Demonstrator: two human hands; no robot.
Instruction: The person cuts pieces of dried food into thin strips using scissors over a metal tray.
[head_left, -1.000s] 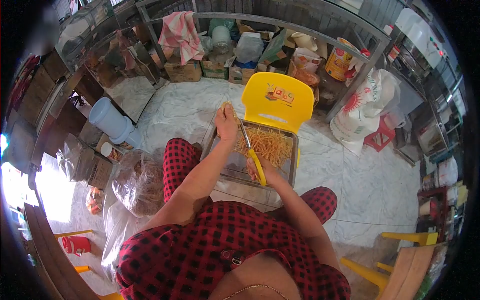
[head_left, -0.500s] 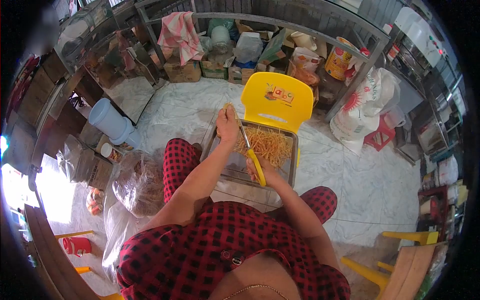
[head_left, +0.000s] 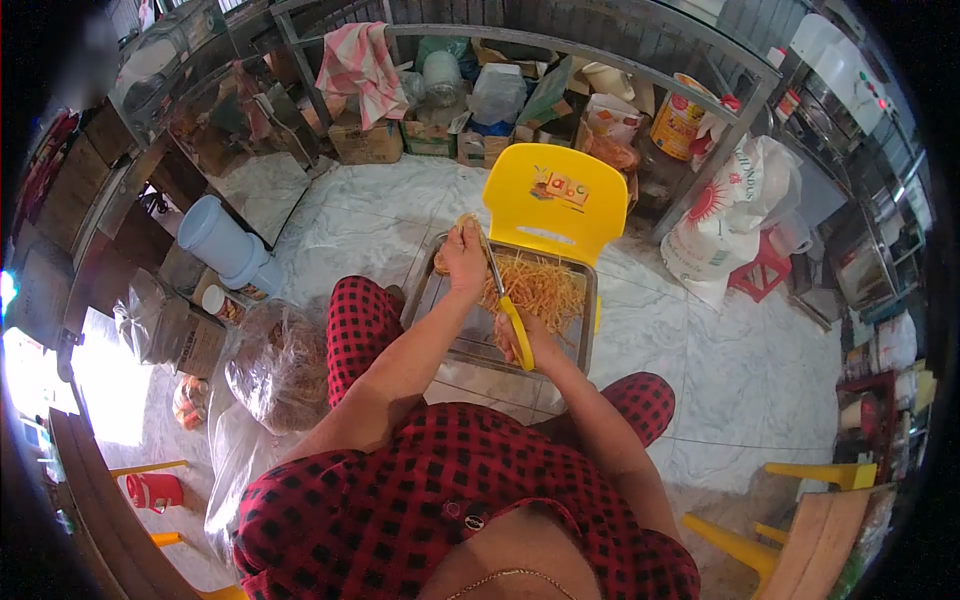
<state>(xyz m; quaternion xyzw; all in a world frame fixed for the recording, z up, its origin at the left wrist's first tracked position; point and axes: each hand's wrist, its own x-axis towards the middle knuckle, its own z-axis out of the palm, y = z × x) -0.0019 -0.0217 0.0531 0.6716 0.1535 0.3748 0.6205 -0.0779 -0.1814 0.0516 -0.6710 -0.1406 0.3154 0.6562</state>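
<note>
My left hand (head_left: pixel 463 262) is closed around a light tan, layered piece (head_left: pixel 468 222) of what looks like dried food; its exact kind I cannot tell. My right hand (head_left: pixel 541 347) grips a pair of scissors (head_left: pixel 516 333) by its yellow handles. The metal blades point up and away from me, close beside the left fingers and the tan piece. Below both hands, thin golden-tan strips (head_left: pixel 545 290) lie heaped in the right part of a metal tray (head_left: pixel 447 352). Another tan piece (head_left: pixel 441 262) shows at the tray's left edge, partly behind my left hand.
A small yellow chair (head_left: pixel 555 195) stands at the tray's far side. Plastic bags (head_left: pixel 275 365) and stacked pale blue buckets (head_left: pixel 212 235) are to the left. At the right is a white printed sack (head_left: pixel 720 225). Boxes fill the space under a metal-framed table (head_left: pixel 540 38).
My left hand has shifted slightly right and toward me with the tan piece, exposing more of the tray's left corner. The scissors have barely moved.
</note>
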